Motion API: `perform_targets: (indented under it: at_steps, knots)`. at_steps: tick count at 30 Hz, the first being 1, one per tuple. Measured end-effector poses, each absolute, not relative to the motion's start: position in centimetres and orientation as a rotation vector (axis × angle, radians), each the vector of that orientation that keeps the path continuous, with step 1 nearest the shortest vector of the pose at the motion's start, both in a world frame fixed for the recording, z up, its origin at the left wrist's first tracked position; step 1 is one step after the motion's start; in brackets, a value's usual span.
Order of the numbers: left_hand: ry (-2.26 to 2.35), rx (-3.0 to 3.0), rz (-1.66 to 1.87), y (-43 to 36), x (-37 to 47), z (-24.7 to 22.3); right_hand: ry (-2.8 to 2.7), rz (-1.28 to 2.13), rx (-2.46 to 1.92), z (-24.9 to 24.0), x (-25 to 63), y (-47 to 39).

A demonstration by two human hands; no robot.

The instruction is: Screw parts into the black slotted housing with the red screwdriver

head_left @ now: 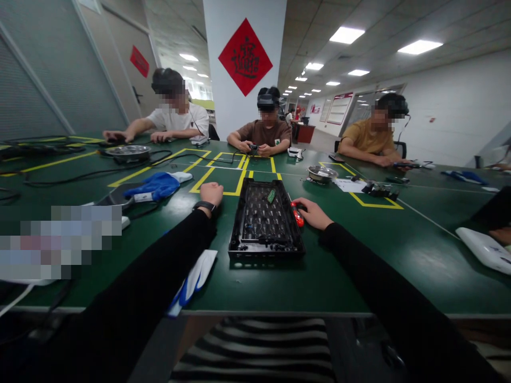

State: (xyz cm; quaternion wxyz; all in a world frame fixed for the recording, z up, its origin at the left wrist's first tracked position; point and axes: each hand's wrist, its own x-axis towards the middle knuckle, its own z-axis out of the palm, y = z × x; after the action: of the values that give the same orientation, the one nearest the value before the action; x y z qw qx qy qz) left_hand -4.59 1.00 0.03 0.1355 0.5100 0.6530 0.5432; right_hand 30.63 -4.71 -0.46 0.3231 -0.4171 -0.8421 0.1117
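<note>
A black open-topped plastic housing (264, 213) lies lengthwise in front of me on the green table. Rows of small metallic parts line its floor, and a small green circuit board (271, 196) rests inside near the far end. To its left, my left hand (212, 194) is curled in a fist on the tabletop, wearing a dark wristband; nothing sticks out of it. My right hand (313, 213) is beside the right wall, its fingers closed on a red-and-black object (297, 214) that looks like a hand tool. The exact kind of this object is unclear.
Blue-and-white gloves (157, 186) lie left, with another glove (195, 279) by the front edge. Metal dishes (321, 174) and black cables stand farther off. Small black parts (379, 190) sit on the right. A white device (485, 250) is far right. Several people work across the table.
</note>
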Motion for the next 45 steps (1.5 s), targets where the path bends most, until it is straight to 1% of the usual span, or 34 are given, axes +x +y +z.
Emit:
perform_targets:
  at_steps: [3,6,9,11,13,16,18,20,23,25,27,28,33,35,38,41,45]
  knots:
    - [1.802,1.556,1.499,-0.2,-3.8,0.3,-2.204,0.278,-1.113,-0.4,30.6,-4.9]
    - [1.620,1.675,1.401,-1.3,-2.5,0.5,-2.157,0.226,-1.135,0.0,30.6,-4.7]
    - [1.372,1.910,1.232,-1.7,-1.5,0.4,-2.088,0.137,-1.152,1.5,29.8,-4.0]
    - [1.329,2.049,1.169,-1.5,-1.4,0.3,-2.107,0.104,-1.135,2.8,28.4,-3.2]
    - [1.359,2.136,1.141,-1.4,-1.4,0.2,-2.256,0.058,-1.090,3.8,26.5,-2.2]
    - [1.450,2.218,1.119,-1.5,-1.4,0.1,-2.636,-0.260,-1.052,4.4,23.5,-0.8]
    - [1.508,2.246,1.159,-1.8,-1.3,0.3,-2.715,-0.352,-1.062,4.4,22.2,0.0]
    - [1.526,2.207,1.281,-2.2,-1.0,0.9,-2.722,-0.347,-1.064,4.4,21.6,0.4]
    - [1.438,1.925,1.507,-2.6,-0.3,2.4,-2.732,-0.349,-1.040,4.8,21.7,0.1]
    - [1.324,1.672,1.549,-2.6,0.4,3.7,-2.699,-0.329,-1.023,5.2,21.8,-0.9]
    - [1.228,1.527,1.536,-2.8,1.2,4.6,-2.559,-0.204,-1.009,5.5,21.6,-2.3]
    - [1.204,1.508,1.532,-3.0,1.5,4.9,-2.445,-0.085,-0.999,5.4,21.4,-3.1]
    - [1.202,1.700,1.570,-4.6,2.8,3.8,-1.804,0.708,-0.913,4.4,20.3,-6.1]
    - [1.153,1.846,1.510,-5.3,3.0,3.2,-1.655,0.934,-0.866,4.0,20.0,-6.8]
    - [1.056,2.012,1.349,-6.2,3.0,2.9,-1.530,1.097,-0.778,3.5,19.9,-7.5]
    - [1.008,2.072,1.241,-6.7,3.0,3.2,-1.453,1.145,-0.736,3.2,19.7,-7.9]
    - [0.998,2.039,1.202,-6.8,3.2,3.3,-1.412,1.179,-0.738,3.2,19.5,-8.0]
